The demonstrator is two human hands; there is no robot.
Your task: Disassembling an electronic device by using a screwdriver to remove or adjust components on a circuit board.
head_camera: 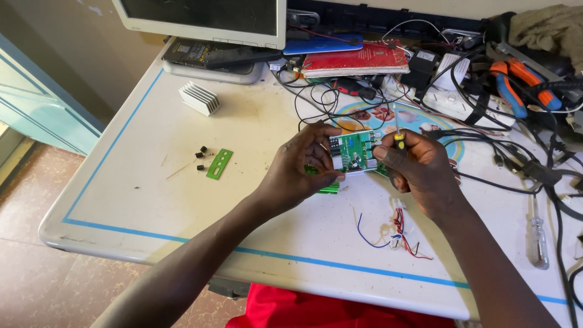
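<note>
My left hand (303, 165) grips the left edge of a small green circuit board (354, 152), held just above the white table (139, 182) near its middle. My right hand (418, 167) pinches the board's right edge and also holds a small screwdriver (397, 130) with a yellow-and-black handle, its thin shaft pointing up. Another green piece (330, 188) lies on the table under my left hand, partly hidden.
A narrow green strip (219, 164) and small black parts (201, 158) lie to the left, with a finned heatsink (199, 98) behind. Loose coloured wires (398, 234) lie near the front. A clear-handled screwdriver (537, 240), black cables (516, 164), pliers (516, 85), a red book (355, 61) and a monitor (206, 18) crowd the back and right.
</note>
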